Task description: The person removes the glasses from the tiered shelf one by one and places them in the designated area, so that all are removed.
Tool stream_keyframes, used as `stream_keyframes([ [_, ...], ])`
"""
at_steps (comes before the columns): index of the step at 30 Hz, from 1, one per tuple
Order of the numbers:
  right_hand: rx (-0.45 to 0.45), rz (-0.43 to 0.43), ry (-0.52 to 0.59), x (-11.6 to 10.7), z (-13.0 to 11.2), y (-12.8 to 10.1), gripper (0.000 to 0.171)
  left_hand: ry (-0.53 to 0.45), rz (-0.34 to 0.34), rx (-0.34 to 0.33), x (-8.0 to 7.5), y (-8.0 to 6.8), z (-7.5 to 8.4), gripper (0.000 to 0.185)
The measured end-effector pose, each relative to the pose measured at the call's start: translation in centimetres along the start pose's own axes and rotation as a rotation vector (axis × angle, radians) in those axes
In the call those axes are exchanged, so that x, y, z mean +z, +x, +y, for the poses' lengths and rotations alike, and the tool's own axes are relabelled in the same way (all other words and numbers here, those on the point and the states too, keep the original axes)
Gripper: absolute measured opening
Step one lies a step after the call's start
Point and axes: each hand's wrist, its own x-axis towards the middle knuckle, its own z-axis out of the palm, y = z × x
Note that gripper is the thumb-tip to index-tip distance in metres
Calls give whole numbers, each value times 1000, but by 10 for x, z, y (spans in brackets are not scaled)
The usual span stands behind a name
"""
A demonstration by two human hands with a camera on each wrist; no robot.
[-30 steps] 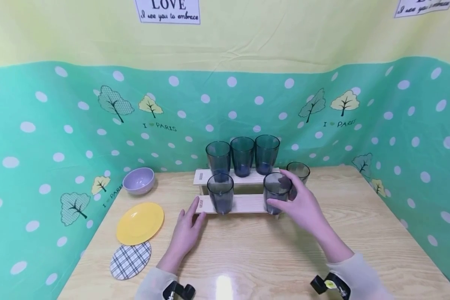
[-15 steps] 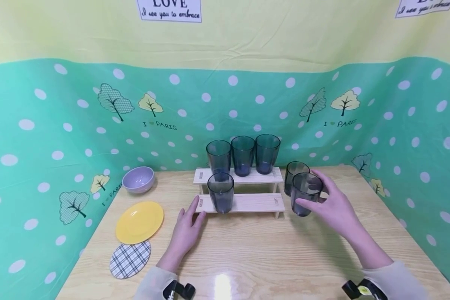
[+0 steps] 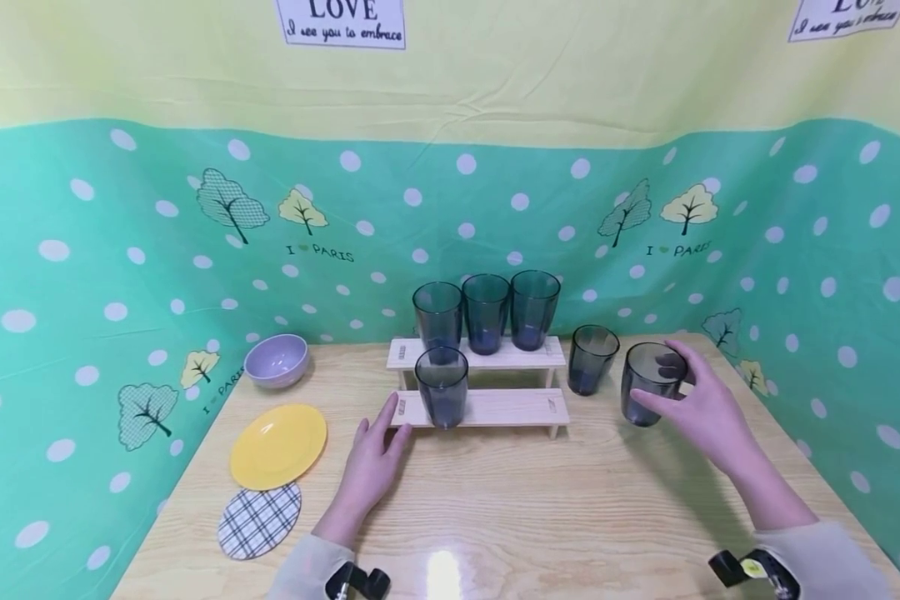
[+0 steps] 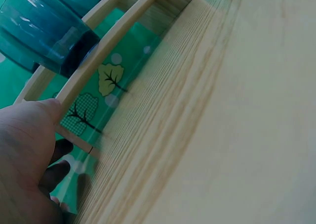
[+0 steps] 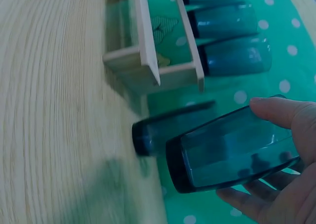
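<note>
A purple bowl [image 3: 276,362] stands at the far left of the pale wood-grain worktop [image 3: 540,517], near the cloth backdrop [image 3: 495,175]. Nearer lies a yellow plate [image 3: 278,447], its near edge meeting a round checked mat [image 3: 259,522]. The backdrop is yellow above and green with pale dots below, printed with trees, "I PARIS" lettering and, high up, a "LOVE" panel [image 3: 342,21].

The right hand [image 3: 708,417] has carried the held glass [image 3: 643,385] off the right end of the near shelf [image 3: 510,407] and past the table glass [image 3: 591,367], now to its right, just apart
</note>
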Motion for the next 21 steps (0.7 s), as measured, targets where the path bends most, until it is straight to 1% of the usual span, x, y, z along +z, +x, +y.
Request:
stream_keyframes([
  [8, 21, 4, 9, -5, 22, 15, 113, -3, 4, 8, -1, -1, 0, 65],
  [14, 26, 22, 17, -4, 35, 27, 110, -10, 7, 0, -1, -2, 1, 65],
  [21, 38, 42, 10, 1, 45, 40, 108, -8, -3, -12, -1, -2, 2, 65],
])
